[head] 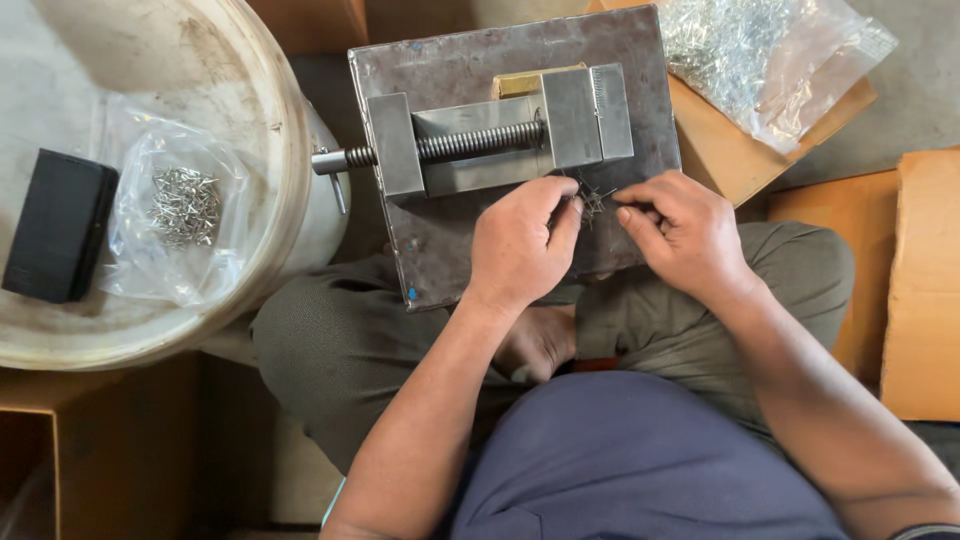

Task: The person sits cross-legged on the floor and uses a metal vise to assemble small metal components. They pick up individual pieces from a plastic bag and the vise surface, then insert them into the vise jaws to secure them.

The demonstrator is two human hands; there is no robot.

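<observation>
A tangle of small metal pins (592, 203) is pinched between fingers of left hand (520, 243) and right hand (680, 232), on the steel plate (450, 250), at 6 o'clock of the vise (500, 140).

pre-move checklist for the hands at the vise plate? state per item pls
1. Left hand on the small metal pieces: ok, fingertips pinch at the pile.
2. Right hand at the same pile: ok, fingers curled beside it; what they grip, cannot tell.
3. Vise seated on the steel plate: ok, flat and square to it.
4. Brass block at the vise's far side: whether clamped, cannot tell.
5. Plate support: rests across the lap; steadiness cannot tell.
6. Supply bags: ok, one on the white drum, one bag on cardboard, both within view.
</observation>
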